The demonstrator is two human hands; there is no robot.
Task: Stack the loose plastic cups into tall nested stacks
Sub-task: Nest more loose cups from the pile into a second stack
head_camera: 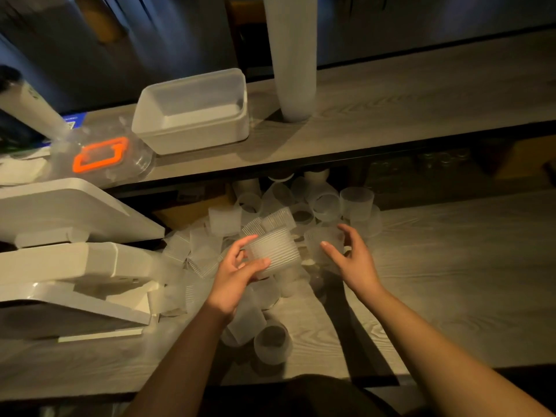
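A: Frosted plastic, thin — cups (325,203) look v. light, prob flexy, slick. Loose pile on the wood counter (451,266), centre, some tipped, some upright.

B: Left hand (237,272)?

A: Gripping a short stack (275,251), fingers + thumb curled round its ribbed wall, held over the pile.

B: Where to grab?

A: By the wall near the rim, light squeeze; too hard and I'd guess it buckles or jams the nest.

B: Right hand (352,254)?

A: Fingers spread, loosely bent, at one cup (323,240) just beside the stack; can't tell if touching. Not clasped on it yet.

B: Finished stacks?

A: One tall stack (293,61) upright on the shelf behind.
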